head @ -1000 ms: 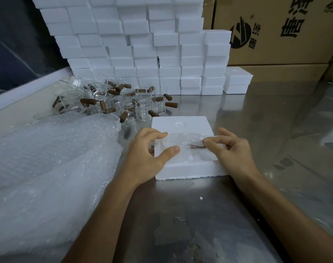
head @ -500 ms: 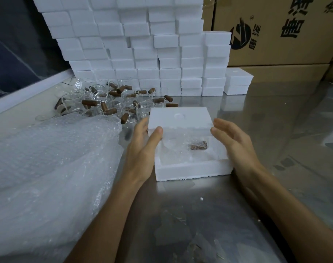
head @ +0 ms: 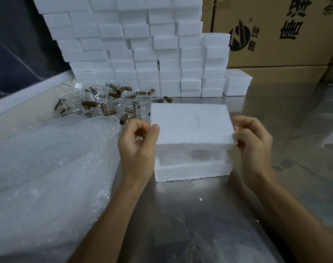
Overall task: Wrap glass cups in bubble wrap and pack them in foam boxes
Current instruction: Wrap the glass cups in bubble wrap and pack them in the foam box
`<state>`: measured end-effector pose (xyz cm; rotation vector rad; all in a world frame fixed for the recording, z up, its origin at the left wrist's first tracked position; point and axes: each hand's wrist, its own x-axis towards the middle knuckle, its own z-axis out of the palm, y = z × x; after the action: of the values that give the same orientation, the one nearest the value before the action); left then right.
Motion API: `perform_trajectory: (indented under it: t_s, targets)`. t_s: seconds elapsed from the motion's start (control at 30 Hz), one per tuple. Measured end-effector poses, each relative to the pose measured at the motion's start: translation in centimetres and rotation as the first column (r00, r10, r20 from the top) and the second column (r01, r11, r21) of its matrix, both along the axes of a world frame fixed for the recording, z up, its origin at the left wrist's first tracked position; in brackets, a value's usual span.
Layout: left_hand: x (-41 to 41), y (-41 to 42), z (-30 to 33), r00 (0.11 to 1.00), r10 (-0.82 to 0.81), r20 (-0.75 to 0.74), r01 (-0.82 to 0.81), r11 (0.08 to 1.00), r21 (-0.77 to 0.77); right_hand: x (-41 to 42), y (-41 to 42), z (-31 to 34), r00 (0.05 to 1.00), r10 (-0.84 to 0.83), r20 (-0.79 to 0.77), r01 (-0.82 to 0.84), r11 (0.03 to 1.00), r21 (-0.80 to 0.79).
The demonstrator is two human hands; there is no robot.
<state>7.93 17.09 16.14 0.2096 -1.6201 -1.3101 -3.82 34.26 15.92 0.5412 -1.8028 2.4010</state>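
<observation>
I have my left hand (head: pixel 138 147) and right hand (head: pixel 253 142) pinching the foam lid (head: pixel 190 126) by its near corners just above the foam box (head: pixel 192 170) holding the wrapped cup, and lowering it skewed could chip the rim.
</observation>
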Motion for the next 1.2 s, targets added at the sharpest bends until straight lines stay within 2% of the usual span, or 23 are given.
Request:
perform_trajectory:
  t_s: [0.2, 0.37, 0.5, 0.7, 0.93, 1.1, 1.2]
  targets:
    - [0.1, 0.2, 0.1, 0.993, -0.006, -0.119, -0.002, 0.998, -0.062, 0.8, 0.1, 0.5, 0.998, -0.012, -0.057, 0.006, 0.995, -0.103]
    - [0.2, 0.3, 0.2, 0.995, -0.038, -0.09, 0.028, 0.994, -0.109, 0.7, 0.0, 0.3, 0.997, -0.014, -0.074, 0.004, 0.992, -0.128]
    - [0.0, 0.0, -0.3, 1.0, 0.004, 0.003, -0.004, 0.997, -0.079, 0.2, -0.2, -0.7, 0.998, 0.031, -0.05, -0.03, 1.0, 0.006]
    - [-0.3, -0.3, -0.9, 0.995, 0.043, 0.095, -0.044, 0.999, 0.005, -0.5, -0.1, -1.3, 0.998, 0.061, -0.012, -0.06, 0.997, 0.039]
    - [-0.5, 0.3, -1.1, 0.963, 0.124, 0.239, -0.119, 0.992, -0.036, -1.1, -0.1, -1.6, 0.997, 0.078, 0.0, -0.077, 0.994, 0.078]
    - [-0.5, 0.6, -1.1, 0.93, -0.024, 0.368, 0.041, 0.998, -0.039, -1.8, 0.3, -1.9, 0.999, 0.054, -0.008, -0.053, 0.993, 0.109]
    - [-0.7, 0.5, -1.2, 0.937, -0.01, 0.349, 0.016, 1.0, -0.015, -1.9, 0.4, -2.1, 0.999, 0.041, -0.012, -0.039, 0.99, 0.135]
